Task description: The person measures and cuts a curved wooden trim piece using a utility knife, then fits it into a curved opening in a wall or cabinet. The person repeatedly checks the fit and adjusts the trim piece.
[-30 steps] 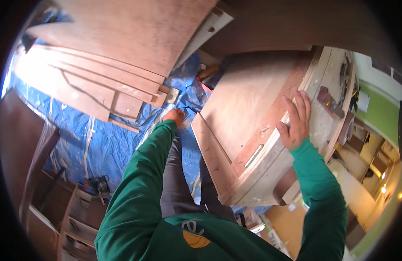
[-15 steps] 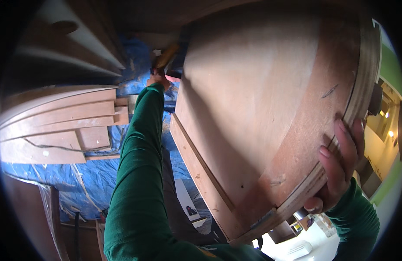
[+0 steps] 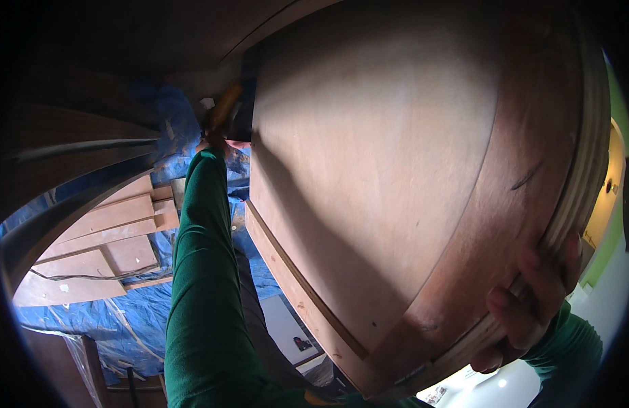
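A large pale plywood panel with a darker reddish-brown curved band stands tilted in front of me. My right hand grips its layered right edge, fingers curled over onto the face. My left arm, in a green sleeve, stretches away past the panel's left side. At its end my left hand, small and dim, appears closed around a long yellow tool whose exact kind I cannot make out. A straight wooden batten runs along the panel's lower left edge.
Blue plastic sheeting covers the surface at left. Several cut wooden boards lie on it with a dark cable across them. Dark curved timber crowds the upper left. A white board shows below the batten.
My view has shifted, so the panel and left hand appear farther left, and the boards lower. Dark curved timber covers more of the left side. Both hands keep their holds.
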`<state>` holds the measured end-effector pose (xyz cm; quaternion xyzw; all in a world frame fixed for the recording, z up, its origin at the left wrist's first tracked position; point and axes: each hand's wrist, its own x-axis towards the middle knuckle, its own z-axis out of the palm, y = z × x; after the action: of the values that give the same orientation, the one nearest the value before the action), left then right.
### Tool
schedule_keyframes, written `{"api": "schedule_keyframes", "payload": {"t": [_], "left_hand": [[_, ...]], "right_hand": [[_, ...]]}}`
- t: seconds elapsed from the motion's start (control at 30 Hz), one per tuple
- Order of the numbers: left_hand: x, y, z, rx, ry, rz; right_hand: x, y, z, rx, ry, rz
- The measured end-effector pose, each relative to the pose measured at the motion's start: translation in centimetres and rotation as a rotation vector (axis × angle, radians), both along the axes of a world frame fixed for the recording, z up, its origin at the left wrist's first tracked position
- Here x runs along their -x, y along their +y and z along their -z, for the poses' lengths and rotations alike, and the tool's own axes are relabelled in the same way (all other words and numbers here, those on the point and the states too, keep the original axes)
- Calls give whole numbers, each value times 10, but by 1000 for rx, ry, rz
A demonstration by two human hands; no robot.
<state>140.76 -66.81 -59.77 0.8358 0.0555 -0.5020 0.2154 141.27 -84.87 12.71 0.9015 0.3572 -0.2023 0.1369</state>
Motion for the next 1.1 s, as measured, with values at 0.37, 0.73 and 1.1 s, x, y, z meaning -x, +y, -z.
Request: {"api": "schedule_keyframes", "payload": {"t": [0.37,0.73,1.1], "left_hand": [[-1,-6,-36,-10,-335,197],[44,55,-275,95,-388,172],[-15,88,-743,469,-1102,192]], "right_hand": [[0,3,17,-176,-58,120],[-7,12,16,-396,-104,133],[3,-2,14,-568,-194,136]]}}
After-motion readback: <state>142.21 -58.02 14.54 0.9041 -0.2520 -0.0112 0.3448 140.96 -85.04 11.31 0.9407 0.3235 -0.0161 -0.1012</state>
